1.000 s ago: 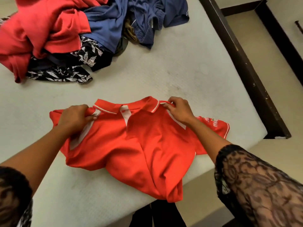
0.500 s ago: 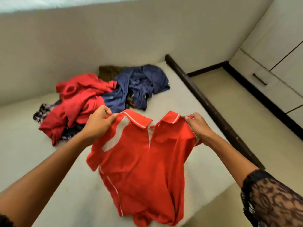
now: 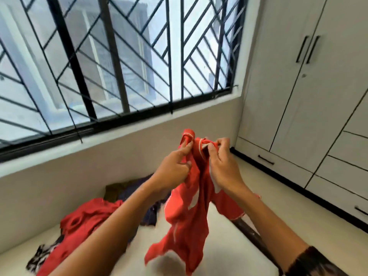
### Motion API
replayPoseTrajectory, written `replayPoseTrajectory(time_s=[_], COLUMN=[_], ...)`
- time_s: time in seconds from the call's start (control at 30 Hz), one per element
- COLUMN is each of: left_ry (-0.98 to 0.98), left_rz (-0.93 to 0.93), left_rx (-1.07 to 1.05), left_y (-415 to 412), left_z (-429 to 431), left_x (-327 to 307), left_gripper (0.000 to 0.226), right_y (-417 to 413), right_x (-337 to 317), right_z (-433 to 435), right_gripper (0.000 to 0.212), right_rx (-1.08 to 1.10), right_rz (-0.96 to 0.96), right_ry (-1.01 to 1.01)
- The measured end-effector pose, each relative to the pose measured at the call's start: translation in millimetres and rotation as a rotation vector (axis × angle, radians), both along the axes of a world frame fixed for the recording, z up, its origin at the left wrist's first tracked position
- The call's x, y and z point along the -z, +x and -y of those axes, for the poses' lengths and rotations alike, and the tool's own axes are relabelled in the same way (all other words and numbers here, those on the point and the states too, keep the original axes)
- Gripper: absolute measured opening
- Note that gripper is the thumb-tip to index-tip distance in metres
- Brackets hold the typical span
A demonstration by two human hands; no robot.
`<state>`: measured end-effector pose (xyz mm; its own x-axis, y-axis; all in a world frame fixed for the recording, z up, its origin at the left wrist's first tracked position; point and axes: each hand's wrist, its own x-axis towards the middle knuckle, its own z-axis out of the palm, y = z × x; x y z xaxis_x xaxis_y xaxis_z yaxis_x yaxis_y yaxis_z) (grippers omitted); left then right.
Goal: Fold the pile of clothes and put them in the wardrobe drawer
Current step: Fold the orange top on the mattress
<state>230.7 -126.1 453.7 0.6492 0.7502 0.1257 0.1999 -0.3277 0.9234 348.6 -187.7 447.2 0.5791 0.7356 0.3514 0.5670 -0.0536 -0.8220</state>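
Orange polo shirt point(image 3: 185, 220) hangs straight down, frame centre; left hand point(image 3: 175, 168) and right hand point(image 3: 223, 168) pinch collar, side by side.

Orange-red polo shirt with white trim point(image 3: 185, 226) hung above pale mattress point(image 3: 229, 255), gripped at the collar by left hand point(image 3: 175, 166) and right hand point(image 3: 223, 166), side by side. Heap of red, navy and patterned clothes point(image 3: 87, 220) lay on the mattress, left of and behind the shirt. Black-barred window point(image 3: 119, 66) behind the heap, high on the wall. White panelled wardrobe point(image 3: 298, 96) stood right, its drawers point(image 3: 278, 166) low, beyond the dark wooden bed edge point(image 3: 249, 230)
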Motion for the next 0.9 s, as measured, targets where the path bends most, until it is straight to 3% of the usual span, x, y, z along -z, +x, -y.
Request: replayPoseTrajectory(time_s=[0.23, 0.3, 0.43, 0.5, 0.6, 0.67, 0.8, 0.9], left_ry=[-0.402, -0.413, -0.357, -0.189, 0.478, 0.760, 0.855, 1.012], left_rz=[0.174, 0.180, 0.144, 0.137, 0.050, 0.014, 0.071, 0.036], left_rx=[0.197, 0.238, 0.339, 0.330, 0.259, 0.286, 0.220, -0.018], left_y=[58, 71, 97, 110, 128, 143, 171, 182], left_z=[61, 70, 87, 96, 103, 105, 119, 130], left_x=[-69, -79, -100, -109, -114, -107, -78, -88], left_gripper=[0.049, 0.047, 0.053, 0.063, 0.072, 0.075, 0.082, 0.058], right_y=[33, 49, 92, 109, 127, 133, 142, 155], right_x=[-43, -54, -73, -78, -86, -91, -97, -104], right_z=[64, 79, 100, 109, 125, 136, 157, 178], right_gripper=[0.025, 0.034, 0.020, 0.020, 0.025, 0.028, 0.024, 0.020], right_rx=[-0.117, -0.150, -0.174, -0.182, -0.213, -0.245, -0.283, -0.352], right_rz=[0.199, 0.226, 0.212, 0.165, -0.058, -0.211, -0.319, -0.300], right_ry=[-0.032, -0.062, -0.082, -0.035, 0.107, 0.165, 0.203, 0.241])
